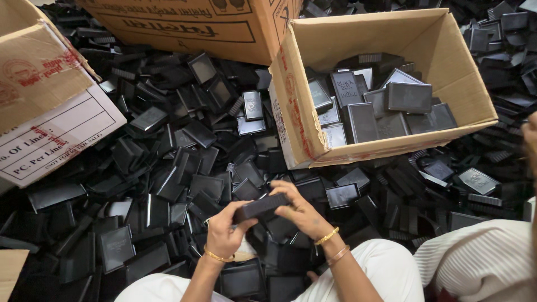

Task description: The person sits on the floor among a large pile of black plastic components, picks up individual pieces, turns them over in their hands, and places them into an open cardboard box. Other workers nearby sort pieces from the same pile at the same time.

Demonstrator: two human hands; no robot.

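Observation:
Both of my hands grip one small black plastic box just above my lap. My left hand holds its left end from below. My right hand curls over its right end, fingers on top. Gold bangles circle both wrists. All around lies a deep heap of black box halves and lids covering the floor. An open cardboard carton stands beyond my hands, partly filled with assembled black boxes.
A cardboard box with a white label lies at the left. Another large carton stands at the top. Someone else's white-clad knee and a hand show at the right edge.

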